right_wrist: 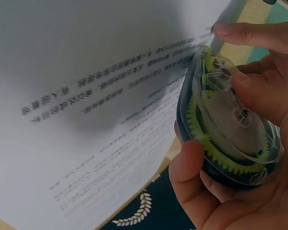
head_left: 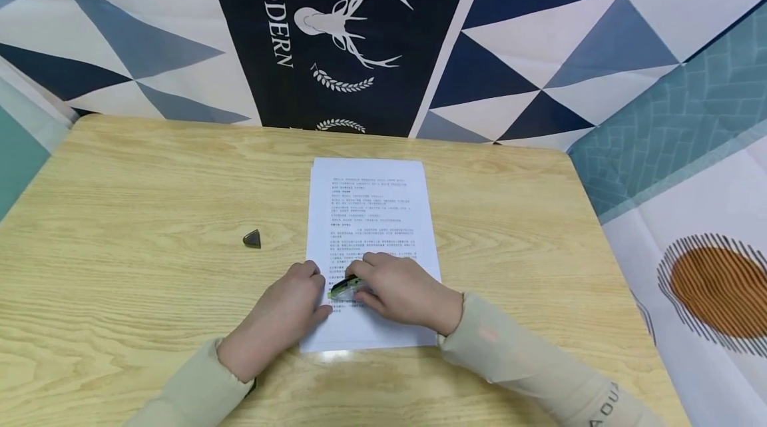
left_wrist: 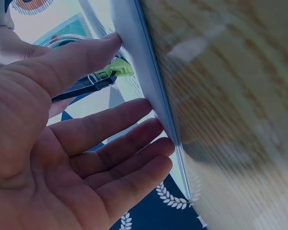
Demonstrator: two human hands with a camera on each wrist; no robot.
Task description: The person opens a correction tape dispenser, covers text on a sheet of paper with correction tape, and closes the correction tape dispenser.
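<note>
A stack of printed paper [head_left: 383, 334] lies on the wooden table, its lines of text facing up. My right hand [head_left: 403, 290] grips a correction tape dispenser [right_wrist: 247, 139] with a clear side, green gear wheels and a dark shell. Its green tip meets the page close to the left margin, on a line of text low on the sheet. With thumb and fingertips, my left hand [left_wrist: 81, 129] rests on the left edge of the paper, fingers loosely extended and apart from the dispenser. A small dark cap-like piece [head_left: 252, 239] lies left of the paper.
The wooden table top [head_left: 150, 214] stretches around the paper on all sides. Behind it stands a patterned cloth backdrop [head_left: 353, 34] with a deer head and triangles. Another patterned cloth [head_left: 707, 247] hangs beyond the right edge.
</note>
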